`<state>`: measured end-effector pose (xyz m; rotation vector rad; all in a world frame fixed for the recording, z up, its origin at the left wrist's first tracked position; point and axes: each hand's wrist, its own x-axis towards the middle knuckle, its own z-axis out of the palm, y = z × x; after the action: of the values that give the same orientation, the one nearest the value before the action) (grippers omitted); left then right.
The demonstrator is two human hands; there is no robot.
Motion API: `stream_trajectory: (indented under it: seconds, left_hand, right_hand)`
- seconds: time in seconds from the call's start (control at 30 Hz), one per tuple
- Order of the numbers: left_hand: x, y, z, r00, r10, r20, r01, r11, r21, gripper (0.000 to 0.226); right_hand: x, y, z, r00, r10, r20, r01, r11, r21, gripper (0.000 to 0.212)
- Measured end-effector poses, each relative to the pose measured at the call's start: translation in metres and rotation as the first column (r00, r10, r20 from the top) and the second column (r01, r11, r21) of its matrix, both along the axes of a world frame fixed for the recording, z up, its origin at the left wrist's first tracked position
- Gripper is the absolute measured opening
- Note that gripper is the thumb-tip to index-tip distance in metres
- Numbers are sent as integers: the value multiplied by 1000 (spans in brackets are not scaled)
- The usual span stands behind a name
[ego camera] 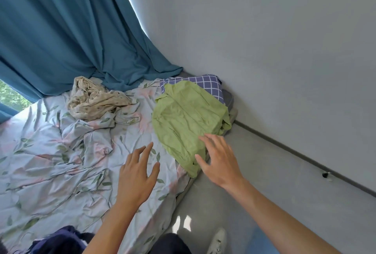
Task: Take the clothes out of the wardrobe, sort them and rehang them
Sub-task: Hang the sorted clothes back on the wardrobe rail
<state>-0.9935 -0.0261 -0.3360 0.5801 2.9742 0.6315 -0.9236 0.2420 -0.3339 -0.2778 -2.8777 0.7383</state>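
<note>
Both your hands are spread open and hold nothing: your right hand point(218, 162) hovers at the near edge of the green shirt point(189, 119) on the bed point(50, 162), your left hand point(136, 174) just left of it. Pinch both shoulders, lift evenly.

**Bedroom corner by the curtained window**

A bed point(61, 162) with a crumpled floral sheet fills the left and near side. Behind it hang teal curtains point(61, 25), daylight showing as a bright strip along their right edge and greenery through a window gap point(12, 97) at far left. A plain grey wall point(264, 40) runs along the right, meeting the grey floor point(264, 182) at a dark baseboard point(305, 158).
</note>
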Motion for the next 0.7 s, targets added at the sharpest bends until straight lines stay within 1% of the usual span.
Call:
stream_trajectory:
  seconds: [0.2,0.33,0.47,0.7]
  left_hand:
    - [-53,16,-16,991,124,54,-125,992,15,68]
    - [-110,30,-37,979,185,90,-188,982,28,70]
    - [-178,55,-55,971,196,137,-201,980,17,74]
    - [-281,103,-68,957,222,187,-222,975,-24,76]
  right_hand:
    - [-100,29,-12,995,92,33,-92,996,-4,61]
    - [-169,46,-24,988,142,64,-144,989,18,61]
    - [-236,71,-32,983,161,93,-166,985,53,62]
    - [-351,116,-43,965,222,138,-236,967,96,63]
